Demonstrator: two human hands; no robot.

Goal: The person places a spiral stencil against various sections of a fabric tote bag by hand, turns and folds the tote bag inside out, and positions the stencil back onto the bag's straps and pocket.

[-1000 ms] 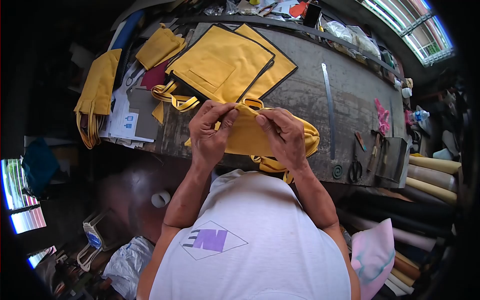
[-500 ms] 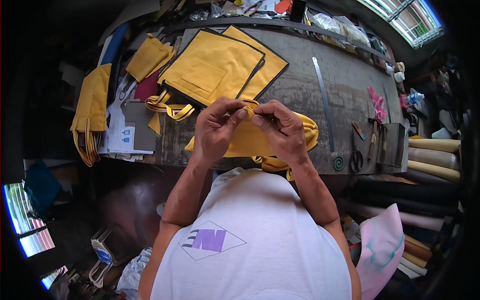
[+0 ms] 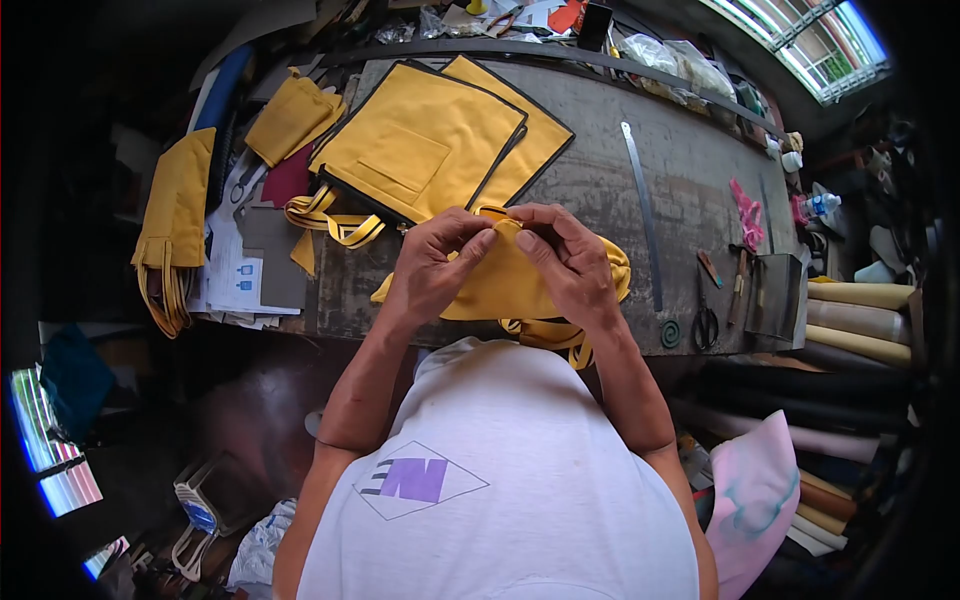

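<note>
A yellow cloth bag (image 3: 500,288) lies at the table's front edge, with striped straps hanging below it. My left hand (image 3: 440,262) pinches the bag's upper edge between thumb and fingers. Close beside it, my right hand (image 3: 566,262) grips the same edge, thumb and fingers together. The fingertips of both hands nearly meet there. Just beyond my hands lie flat yellow panels with black edging (image 3: 420,140), the top one with a pocket. Yellow-and-black straps (image 3: 335,218) curl out at their lower left corner.
A metal ruler (image 3: 642,210) lies on the dark table (image 3: 590,170). Black scissors (image 3: 705,320), a green coil (image 3: 670,333) and a metal box (image 3: 777,297) are at the right. More yellow bags (image 3: 178,200) and papers (image 3: 228,265) lie left. Rolls of material (image 3: 860,318) stick out at the far right.
My fingertips came closer together, then moved slightly apart along the bag's edge. Both hands stay on the cloth. The view has shifted a little.
</note>
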